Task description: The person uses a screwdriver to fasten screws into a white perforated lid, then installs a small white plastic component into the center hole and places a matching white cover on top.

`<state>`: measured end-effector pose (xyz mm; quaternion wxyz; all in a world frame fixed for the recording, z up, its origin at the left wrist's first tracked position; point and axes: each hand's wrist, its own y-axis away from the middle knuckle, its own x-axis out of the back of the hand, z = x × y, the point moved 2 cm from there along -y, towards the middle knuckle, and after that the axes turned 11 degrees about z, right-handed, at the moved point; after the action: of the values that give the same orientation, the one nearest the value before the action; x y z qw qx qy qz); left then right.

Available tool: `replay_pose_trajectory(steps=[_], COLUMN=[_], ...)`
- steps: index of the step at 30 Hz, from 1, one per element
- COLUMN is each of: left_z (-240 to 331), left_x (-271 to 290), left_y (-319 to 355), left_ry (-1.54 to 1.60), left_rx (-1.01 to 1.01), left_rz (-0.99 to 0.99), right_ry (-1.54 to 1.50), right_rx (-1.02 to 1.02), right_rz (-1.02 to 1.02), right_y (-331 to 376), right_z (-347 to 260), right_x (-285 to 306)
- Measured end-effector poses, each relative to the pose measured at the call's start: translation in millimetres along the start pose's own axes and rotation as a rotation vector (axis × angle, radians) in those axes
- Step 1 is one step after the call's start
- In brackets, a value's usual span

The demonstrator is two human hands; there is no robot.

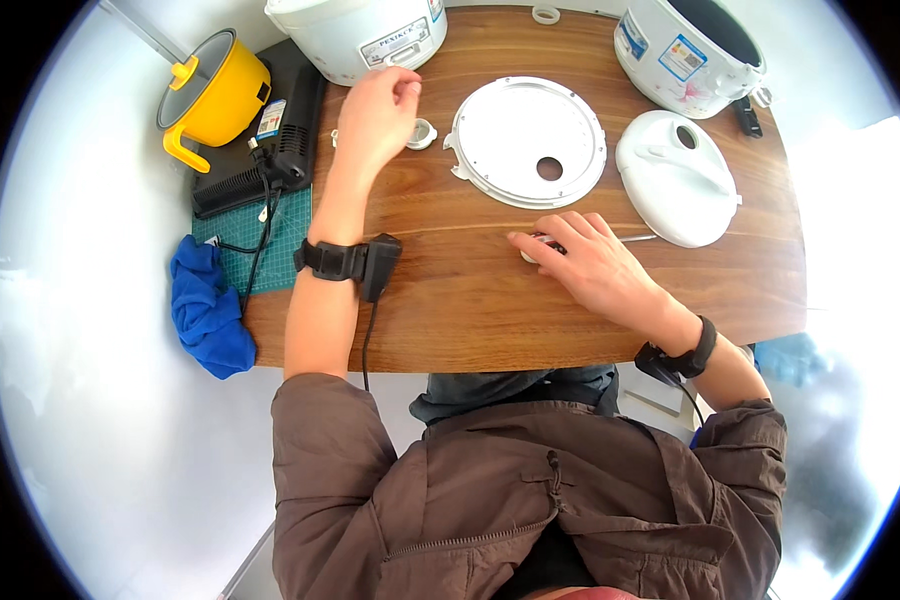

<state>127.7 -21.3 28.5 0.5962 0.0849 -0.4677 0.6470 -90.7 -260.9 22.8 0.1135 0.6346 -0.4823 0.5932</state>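
One jacket (610,480), two covers (515,120): right hand (595,260) grips one screwdriver (548,243), left hand's (378,112) hold unclear.

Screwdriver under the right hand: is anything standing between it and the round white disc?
Only the right hand itself: its fingers extend over the screwdriver toward the near edge of the round white disc. No other object shows between them.
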Motion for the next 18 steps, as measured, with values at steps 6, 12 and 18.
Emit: replay_pose_trajectory(steps=[6, 12, 18], left_z=[38, 53, 42], left_x=[-31, -46, -55], left_y=[29, 41, 45], left_ry=[-0.035, 0.147, 0.092], left_rx=[-0.242, -0.205, -0.188], left_rz=[0.002, -0.053, -0.137], right_ry=[0.035, 0.068, 0.029], right_rx=[-0.041, -0.107, -0.168], right_rz=[-0.030, -0.047, 0.009], right_y=[-1, 13, 30], right_z=[2, 8, 22], right_x=[0, 11, 30])
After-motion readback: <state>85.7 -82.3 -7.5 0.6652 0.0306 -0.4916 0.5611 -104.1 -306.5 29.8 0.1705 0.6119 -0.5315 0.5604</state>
